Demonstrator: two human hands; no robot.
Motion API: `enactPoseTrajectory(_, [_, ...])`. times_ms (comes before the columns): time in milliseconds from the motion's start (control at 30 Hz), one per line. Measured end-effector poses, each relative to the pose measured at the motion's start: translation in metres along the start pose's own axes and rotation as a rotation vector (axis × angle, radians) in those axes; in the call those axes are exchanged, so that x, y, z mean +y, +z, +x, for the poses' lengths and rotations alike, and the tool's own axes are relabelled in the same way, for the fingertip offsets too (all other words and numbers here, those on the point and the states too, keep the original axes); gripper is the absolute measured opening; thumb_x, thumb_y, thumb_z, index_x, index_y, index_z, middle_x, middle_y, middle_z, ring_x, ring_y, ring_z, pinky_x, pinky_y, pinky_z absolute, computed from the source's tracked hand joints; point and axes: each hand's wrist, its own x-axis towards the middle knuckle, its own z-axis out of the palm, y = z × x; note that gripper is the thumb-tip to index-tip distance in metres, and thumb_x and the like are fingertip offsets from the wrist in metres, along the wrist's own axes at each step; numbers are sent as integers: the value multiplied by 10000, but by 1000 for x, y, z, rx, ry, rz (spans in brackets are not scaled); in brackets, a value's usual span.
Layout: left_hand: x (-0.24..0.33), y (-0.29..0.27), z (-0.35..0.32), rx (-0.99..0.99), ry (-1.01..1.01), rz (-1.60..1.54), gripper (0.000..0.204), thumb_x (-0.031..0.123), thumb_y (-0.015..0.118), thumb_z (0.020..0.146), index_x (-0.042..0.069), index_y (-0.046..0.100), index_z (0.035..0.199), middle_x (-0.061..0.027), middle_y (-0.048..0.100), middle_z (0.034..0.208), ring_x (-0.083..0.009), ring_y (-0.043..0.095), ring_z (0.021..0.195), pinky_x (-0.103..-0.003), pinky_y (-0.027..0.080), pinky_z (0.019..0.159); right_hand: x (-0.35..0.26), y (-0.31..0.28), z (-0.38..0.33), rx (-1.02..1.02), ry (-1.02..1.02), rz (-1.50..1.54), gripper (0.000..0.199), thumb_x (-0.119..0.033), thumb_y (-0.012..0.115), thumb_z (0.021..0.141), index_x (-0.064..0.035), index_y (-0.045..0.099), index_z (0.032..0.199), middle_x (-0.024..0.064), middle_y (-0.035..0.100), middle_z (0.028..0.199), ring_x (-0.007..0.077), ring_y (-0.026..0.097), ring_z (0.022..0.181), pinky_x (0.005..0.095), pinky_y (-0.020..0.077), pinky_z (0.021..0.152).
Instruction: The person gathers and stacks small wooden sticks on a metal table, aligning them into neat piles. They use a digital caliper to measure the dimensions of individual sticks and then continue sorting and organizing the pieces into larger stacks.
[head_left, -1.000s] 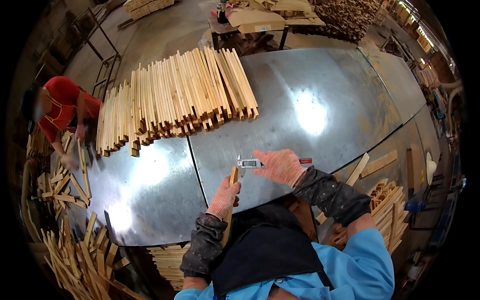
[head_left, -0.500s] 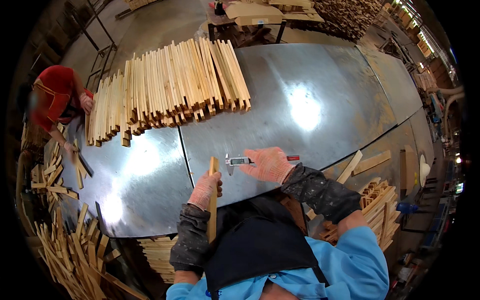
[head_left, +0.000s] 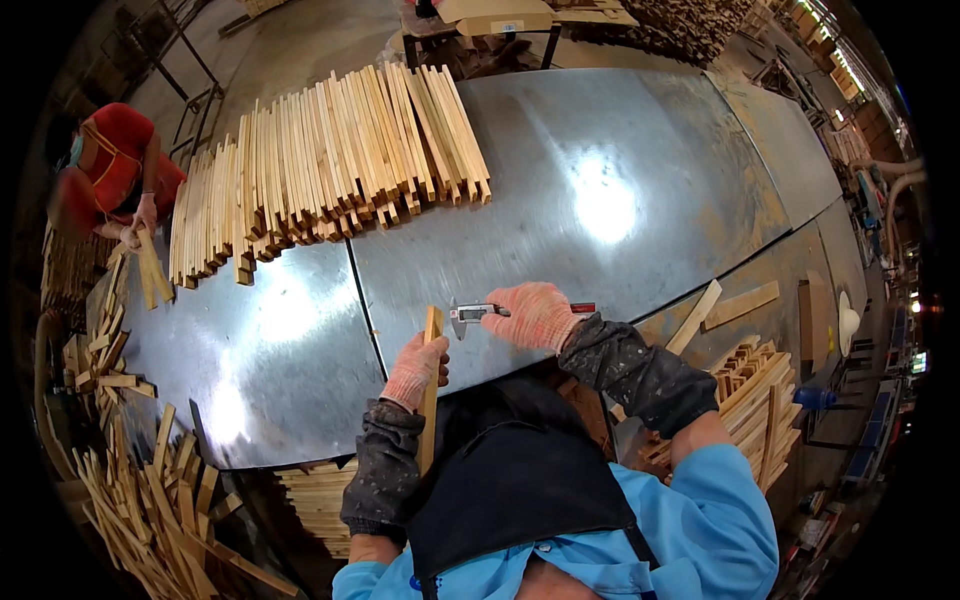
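My left hand (head_left: 418,372), in a pinkish knit glove, is closed around a wooden strip (head_left: 430,400) standing on end toward me. Its upper tip points away over the metal table (head_left: 520,250). In my right hand (head_left: 533,316), gloved alike, is a digital caliper (head_left: 481,313) with a small grey display. The caliper lies crosswise, jaws to the left, just right of the strip's upper end and apart from it. The fingers wrap over its body, and its red-marked end shows beyond the hand.
Many wooden strips (head_left: 330,160) lie in a long row at the far left. A co-worker in red (head_left: 120,165) holds strips beside it. Loose offcuts (head_left: 180,510) pile up at lower left. Stacked strips (head_left: 765,420) stand at right, near two loose pieces (head_left: 740,305).
My hands stay nearly in place, the caliper a little closer to the strip's tip. The co-worker has straightened and drawn both hands together on strips. The whole view has shifted slightly.
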Motion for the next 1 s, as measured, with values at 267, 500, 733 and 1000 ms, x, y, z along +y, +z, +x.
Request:
enactPoseTrajectory(267, [-11,8,3,-16,-18,-15,359,256,666,1037,47,575,1315,-34,571,918,-150,564,704,-344,531,620,6,8,-4,-27,32,-32,498,-525,566,1033,-95,736,1219,184,790,1076,394,756,1053,531,590,920])
enactPoseTrajectory(500, [-18,11,8,-23,-20,7,357,263,673,1038,54,582,1312,-39,583,931,-157,575,728,-338,534,631,10,14,-13,72,-4,-32,557,-564,612,1005,-115,688,1327,179,788,1125,384,754,1078,517,591,926])
enactPoseTrajectory(733, [-10,18,3,-38,-5,70,396,246,702,999,33,606,1320,-43,596,956,-162,585,751,-344,550,663,10,4,-9,51,-32,-107,547,-535,644,1006,-136,653,1380,145,772,1128,366,757,1055,513,598,895])
enactPoseTrajectory(1000, [-20,16,8,-59,6,27,455,216,706,981,4,616,1373,-38,609,968,-161,597,775,-336,553,683,7,7,0,75,-57,-145,531,-525,641,1030,-129,626,1383,137,770,1103,360,761,1034,513,599,872])
